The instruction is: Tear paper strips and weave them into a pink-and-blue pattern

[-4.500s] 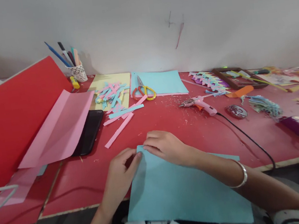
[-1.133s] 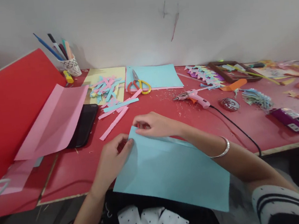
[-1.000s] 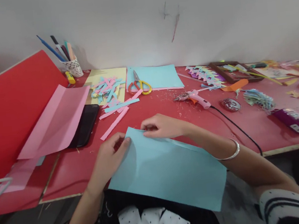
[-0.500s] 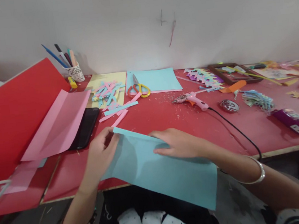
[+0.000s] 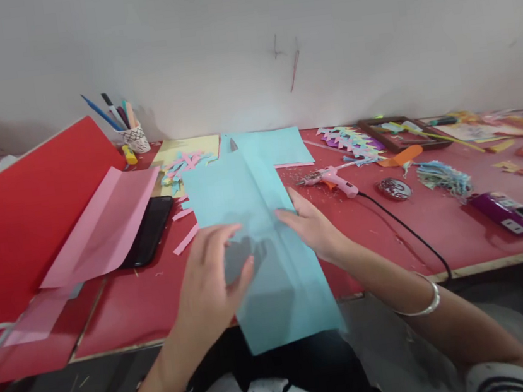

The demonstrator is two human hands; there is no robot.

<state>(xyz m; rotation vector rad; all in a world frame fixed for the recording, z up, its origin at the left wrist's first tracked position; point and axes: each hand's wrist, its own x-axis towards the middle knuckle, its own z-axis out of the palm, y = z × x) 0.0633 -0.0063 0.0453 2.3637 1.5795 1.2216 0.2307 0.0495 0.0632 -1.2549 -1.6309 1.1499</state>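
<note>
A light-blue sheet of paper is tilted lengthwise in front of me, with a crease running along its right side. My right hand grips that right edge, thumb on top and fingers behind. Over the sheet's left part hovers my left hand, its thumb and fingers apart and holding nothing. The far end of the sheet covers most of the scissors; only the blade tip shows. Pink paper strips lie just left of the sheet.
A pink glue gun with a black cord lies to the right, near a round patterned object and a purple power strip. At left are a black phone, pink paper, a red board and a pen cup.
The blue sheet has turned from lying crosswise to pointing away from me. My left hand has let go of its corner, while my right hand has taken hold of the creased edge.
</note>
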